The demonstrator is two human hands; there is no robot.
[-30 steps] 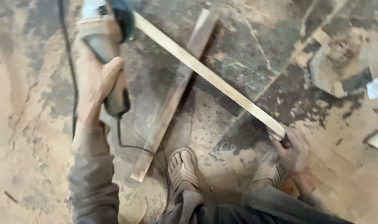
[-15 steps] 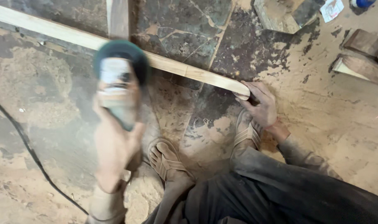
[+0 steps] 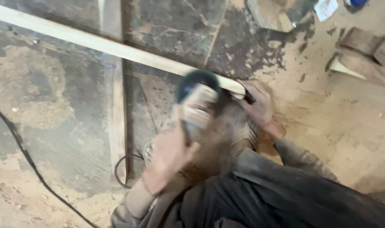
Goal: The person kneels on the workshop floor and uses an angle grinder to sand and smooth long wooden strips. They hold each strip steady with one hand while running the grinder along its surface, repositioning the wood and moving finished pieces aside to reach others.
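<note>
Trailing across the sawdust-strewn floor (image 3: 348,139) at the far left was a black power cord (image 3: 28,162), which looped back near a second, darker wooden strip (image 3: 116,126) lying flat and running away from the person. Beyond the fingers of the left hand (image 3: 167,156), which were wrapped tight round the body of a handheld angle grinder (image 3: 196,105), a long pale wooden batten (image 3: 116,47) slanted across the floor from the upper left down toward the right. The grinder's round head sat just at the near edge of that batten, close to its right end, and a haze of dust blurred the space below it, so whether the disc actually touched the wood could not be told. To the right, the right hand (image 3: 258,105) pressed down on the batten's end, its fingers curled over the wood and pinning it to the floor. Further right, well apart from both hands, lay some wooden offcuts (image 3: 361,55). The step in hand looked like sanding or grinding the batten's end; the next move would seem to call for steady downward pressure from the right hand and a controlled pass of the grinder, kept clear of those fingertips.
</note>
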